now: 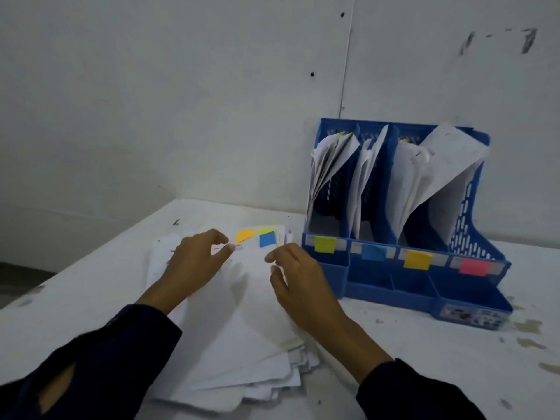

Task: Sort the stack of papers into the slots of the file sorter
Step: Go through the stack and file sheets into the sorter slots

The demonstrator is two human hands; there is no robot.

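Where blur smears, sorter label unreadable.

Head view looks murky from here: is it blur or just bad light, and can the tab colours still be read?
Head view: dim, bluish light overall; both the left hand and right hand are slightly soft; the sorter edges bow from the wide lens; the label at its front right corner is smeared; the tabs read yellow-green, blue, yellow and pink; hand shadows fall on the paper stack.
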